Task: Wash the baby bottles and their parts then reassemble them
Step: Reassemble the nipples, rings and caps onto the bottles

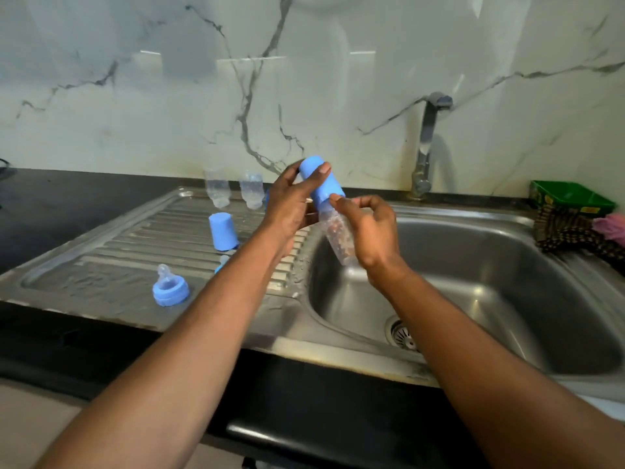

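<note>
Above the sink's left rim I hold a clear baby bottle tilted, its blue cap pointing up and left. My left hand grips the blue cap. My right hand curls round the clear body, fingertips at the cap's lower edge. On the drainboard stand two clear bottle bodies upside down, a loose blue cap, and a blue ring with its teat. Another small blue piece peeks out beside my left forearm.
The steel sink basin with its drain lies to the right, the tap behind it. A green tray, a striped cloth and a pink item sit at the far right. Black counter extends left.
</note>
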